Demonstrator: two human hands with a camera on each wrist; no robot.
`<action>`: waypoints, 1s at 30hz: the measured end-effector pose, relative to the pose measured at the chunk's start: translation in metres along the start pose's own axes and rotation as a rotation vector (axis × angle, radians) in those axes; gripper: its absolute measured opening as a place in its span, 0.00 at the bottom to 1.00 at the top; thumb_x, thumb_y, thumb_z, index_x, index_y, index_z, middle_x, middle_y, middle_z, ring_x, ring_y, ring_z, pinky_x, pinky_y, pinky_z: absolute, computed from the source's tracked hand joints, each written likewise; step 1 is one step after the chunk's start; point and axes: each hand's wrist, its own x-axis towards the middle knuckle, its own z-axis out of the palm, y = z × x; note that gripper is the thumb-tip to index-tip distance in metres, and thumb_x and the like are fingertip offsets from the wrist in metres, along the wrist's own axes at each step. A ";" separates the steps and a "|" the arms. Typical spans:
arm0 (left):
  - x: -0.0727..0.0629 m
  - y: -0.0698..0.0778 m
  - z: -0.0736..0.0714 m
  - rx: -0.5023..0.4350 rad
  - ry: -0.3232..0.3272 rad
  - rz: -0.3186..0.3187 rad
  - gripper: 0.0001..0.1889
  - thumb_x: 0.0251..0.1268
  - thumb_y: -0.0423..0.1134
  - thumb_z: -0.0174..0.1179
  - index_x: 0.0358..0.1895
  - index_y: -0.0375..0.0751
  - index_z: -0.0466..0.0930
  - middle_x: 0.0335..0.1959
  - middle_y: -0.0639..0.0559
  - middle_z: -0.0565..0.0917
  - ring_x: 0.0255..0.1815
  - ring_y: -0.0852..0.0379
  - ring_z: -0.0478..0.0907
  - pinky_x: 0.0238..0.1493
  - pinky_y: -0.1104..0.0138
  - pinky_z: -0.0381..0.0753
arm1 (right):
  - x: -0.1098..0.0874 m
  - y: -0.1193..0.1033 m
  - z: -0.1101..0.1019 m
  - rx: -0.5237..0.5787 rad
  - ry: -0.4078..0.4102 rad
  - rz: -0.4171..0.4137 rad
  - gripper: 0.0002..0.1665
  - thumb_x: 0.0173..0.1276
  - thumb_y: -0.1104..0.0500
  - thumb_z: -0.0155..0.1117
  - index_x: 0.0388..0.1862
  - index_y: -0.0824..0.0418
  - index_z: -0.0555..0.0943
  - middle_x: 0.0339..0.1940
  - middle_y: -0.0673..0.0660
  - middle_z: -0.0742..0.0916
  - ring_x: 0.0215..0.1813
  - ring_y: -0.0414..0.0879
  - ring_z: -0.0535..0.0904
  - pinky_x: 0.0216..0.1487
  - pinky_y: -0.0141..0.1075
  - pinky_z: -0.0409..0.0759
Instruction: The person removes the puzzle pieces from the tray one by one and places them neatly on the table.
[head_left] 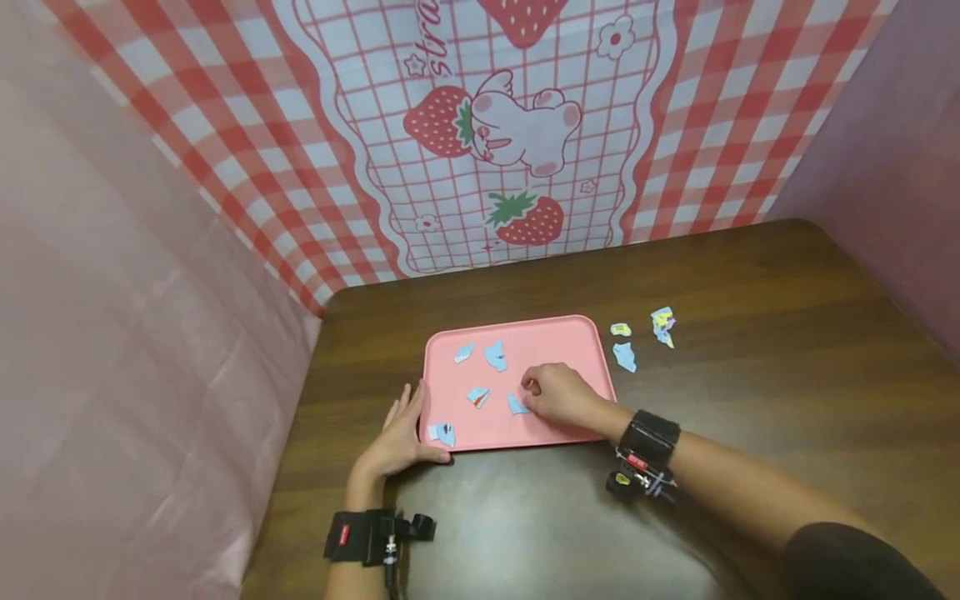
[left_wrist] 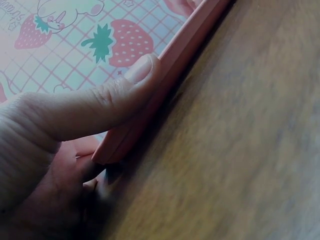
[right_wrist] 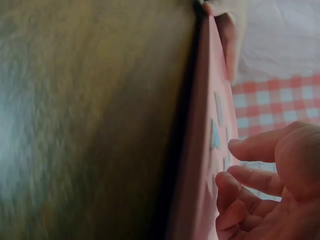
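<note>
My left hand (head_left: 395, 443) grips the near left corner of a pink tray (head_left: 555, 335). In the left wrist view its thumb presses along the rim, with the fingers round the tray's side. Over the right half of the tray, my right hand (head_left: 562, 395) has its fingertips right at a light blue paper scrap (head_left: 516, 404). The right wrist view shows a gap between thumb and forefinger, the other fingers loosely bent. More scraps lie on the tray: a plain blue one (head_left: 496, 356), one at the upper left (head_left: 464, 353), one with red (head_left: 478, 397) and one near the left hand (head_left: 446, 434).
To the tray's right on the brown wooden table (head_left: 720, 400) lie a yellow scrap (head_left: 620, 329), a blue scrap (head_left: 624, 357) and a multicoloured cluster (head_left: 663, 325). A red checked strawberry cloth (head_left: 517, 167) hangs behind, with a pale pink curtain (head_left: 135, 333) on the left.
</note>
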 end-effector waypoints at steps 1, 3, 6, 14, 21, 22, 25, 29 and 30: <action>0.000 0.000 0.000 -0.005 0.001 0.000 0.72 0.39 0.53 0.83 0.81 0.34 0.38 0.82 0.37 0.43 0.82 0.40 0.29 0.77 0.45 0.30 | 0.000 -0.001 0.003 -0.001 -0.003 0.008 0.11 0.59 0.62 0.71 0.41 0.64 0.87 0.26 0.49 0.82 0.31 0.42 0.76 0.37 0.38 0.77; 0.000 0.000 0.001 -0.013 0.004 -0.007 0.72 0.39 0.53 0.83 0.81 0.34 0.38 0.82 0.37 0.43 0.82 0.39 0.29 0.76 0.44 0.30 | 0.001 -0.004 0.008 0.005 -0.010 0.024 0.13 0.59 0.61 0.72 0.42 0.64 0.87 0.27 0.49 0.82 0.32 0.42 0.76 0.37 0.39 0.76; -0.001 0.001 0.001 -0.019 0.008 -0.018 0.72 0.38 0.52 0.84 0.81 0.34 0.39 0.82 0.37 0.43 0.82 0.38 0.29 0.76 0.45 0.30 | 0.001 -0.006 0.013 0.007 -0.012 0.033 0.15 0.58 0.60 0.72 0.44 0.64 0.86 0.28 0.50 0.82 0.32 0.42 0.76 0.37 0.39 0.76; 0.000 -0.001 0.002 -0.019 0.012 -0.012 0.72 0.38 0.52 0.84 0.81 0.34 0.39 0.82 0.37 0.43 0.82 0.39 0.30 0.77 0.46 0.29 | -0.001 -0.009 0.016 0.002 0.015 0.042 0.18 0.58 0.57 0.75 0.47 0.62 0.86 0.28 0.49 0.81 0.33 0.42 0.75 0.37 0.40 0.76; 0.000 -0.001 0.002 -0.023 0.008 -0.017 0.72 0.38 0.53 0.84 0.81 0.35 0.38 0.82 0.38 0.43 0.82 0.41 0.29 0.77 0.46 0.29 | 0.002 -0.007 0.021 -0.038 -0.022 0.021 0.23 0.58 0.57 0.74 0.54 0.59 0.86 0.27 0.49 0.77 0.31 0.44 0.72 0.31 0.39 0.71; 0.000 -0.001 0.002 -0.025 0.008 -0.016 0.72 0.38 0.53 0.84 0.81 0.35 0.38 0.82 0.38 0.43 0.82 0.41 0.29 0.77 0.46 0.29 | 0.002 -0.007 0.021 -0.049 -0.031 0.017 0.23 0.58 0.57 0.74 0.54 0.58 0.87 0.27 0.49 0.76 0.31 0.44 0.72 0.31 0.39 0.71; 0.000 -0.001 0.002 -0.032 0.008 -0.017 0.72 0.38 0.53 0.84 0.81 0.35 0.38 0.82 0.39 0.43 0.82 0.42 0.29 0.77 0.46 0.29 | 0.003 -0.006 0.022 -0.063 -0.056 0.012 0.22 0.59 0.57 0.74 0.54 0.56 0.87 0.28 0.49 0.76 0.31 0.44 0.71 0.31 0.39 0.70; 0.001 -0.001 0.002 -0.037 0.010 -0.021 0.72 0.38 0.52 0.84 0.81 0.35 0.38 0.82 0.39 0.43 0.82 0.42 0.29 0.77 0.46 0.29 | 0.004 -0.006 0.021 -0.050 -0.073 0.018 0.19 0.60 0.58 0.75 0.52 0.55 0.87 0.29 0.49 0.77 0.32 0.44 0.71 0.32 0.38 0.71; 0.001 -0.001 0.002 -0.036 0.009 -0.021 0.72 0.38 0.52 0.84 0.81 0.35 0.38 0.82 0.39 0.43 0.82 0.42 0.29 0.77 0.46 0.29 | 0.004 -0.007 0.020 -0.042 -0.074 0.020 0.18 0.60 0.58 0.75 0.51 0.55 0.87 0.30 0.49 0.77 0.32 0.44 0.71 0.33 0.38 0.71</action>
